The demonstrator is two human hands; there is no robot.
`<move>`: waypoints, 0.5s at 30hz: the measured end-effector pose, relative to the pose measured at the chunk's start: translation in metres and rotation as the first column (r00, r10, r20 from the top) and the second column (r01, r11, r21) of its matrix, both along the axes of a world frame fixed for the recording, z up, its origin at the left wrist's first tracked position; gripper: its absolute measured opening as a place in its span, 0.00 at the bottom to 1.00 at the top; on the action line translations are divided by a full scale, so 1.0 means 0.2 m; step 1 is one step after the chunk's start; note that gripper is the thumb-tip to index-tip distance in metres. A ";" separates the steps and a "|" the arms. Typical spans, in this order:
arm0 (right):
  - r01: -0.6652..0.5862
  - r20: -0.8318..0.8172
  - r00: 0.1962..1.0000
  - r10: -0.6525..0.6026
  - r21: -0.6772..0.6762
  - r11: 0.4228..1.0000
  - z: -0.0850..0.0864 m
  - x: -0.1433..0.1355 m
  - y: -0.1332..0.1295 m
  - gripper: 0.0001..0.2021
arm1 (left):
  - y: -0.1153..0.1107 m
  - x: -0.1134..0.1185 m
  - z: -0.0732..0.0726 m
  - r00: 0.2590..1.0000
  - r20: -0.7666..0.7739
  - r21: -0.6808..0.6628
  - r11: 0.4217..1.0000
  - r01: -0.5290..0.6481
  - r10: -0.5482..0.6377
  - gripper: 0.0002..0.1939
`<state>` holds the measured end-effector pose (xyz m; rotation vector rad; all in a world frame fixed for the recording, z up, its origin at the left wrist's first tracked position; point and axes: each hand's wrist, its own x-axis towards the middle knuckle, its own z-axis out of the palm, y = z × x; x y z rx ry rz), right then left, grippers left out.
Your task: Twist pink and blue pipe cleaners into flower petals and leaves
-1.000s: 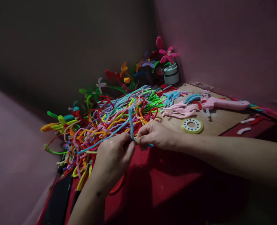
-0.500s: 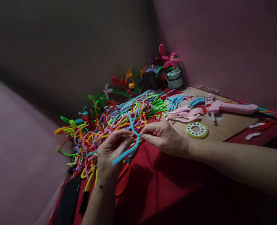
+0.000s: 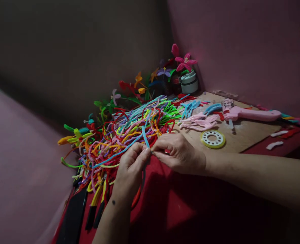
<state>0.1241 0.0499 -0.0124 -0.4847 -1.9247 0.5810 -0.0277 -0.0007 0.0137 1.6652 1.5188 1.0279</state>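
Observation:
A light blue pipe cleaner (image 3: 145, 137) stands up between my hands, its lower part hidden by the fingers. My left hand (image 3: 132, 164) pinches it between thumb and index finger. Close against it, the thumb and fingers of my right hand (image 3: 179, 152) are pressed together at the same spot; the bit they grip is too small to make out clearly. Just beyond lies a tangled heap of coloured pipe cleaners (image 3: 124, 135). Scissors with red handles (image 3: 137, 196) rest on the red cloth, mostly covered by my left hand.
On a wooden board to the right are a pink glue gun (image 3: 254, 114), a yellow-rimmed tape roll (image 3: 213, 145) and pink shaped pieces (image 3: 199, 121). Pipe-cleaner flowers (image 3: 185, 62) line the back near a pale lidded container (image 3: 189, 83). A black flat object (image 3: 72, 217) lies front left.
My left hand has moved right and closed in beside my right hand. The pipe cleaner's lower end, which stuck out across the left hand, is now out of sight.

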 end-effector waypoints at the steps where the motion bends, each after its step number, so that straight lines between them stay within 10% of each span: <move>1: 0.009 0.002 1.000 -0.009 0.029 1.000 -0.01 0.00 0.00 0.06 | 0.01 0.00 -0.01 0.999 0.053 -0.033 0.999 0.011 -0.009 0.10; 10: -0.149 0.007 0.985 0.174 -0.473 0.869 0.01 -0.03 0.03 0.07 | 0.03 0.00 -0.03 0.982 -0.140 0.208 0.974 -0.093 0.123 0.06; 15: -0.040 0.066 0.995 0.074 -0.416 0.909 0.00 -0.03 0.04 0.09 | 0.04 -0.01 -0.09 0.805 -0.498 0.606 0.794 0.056 0.323 0.04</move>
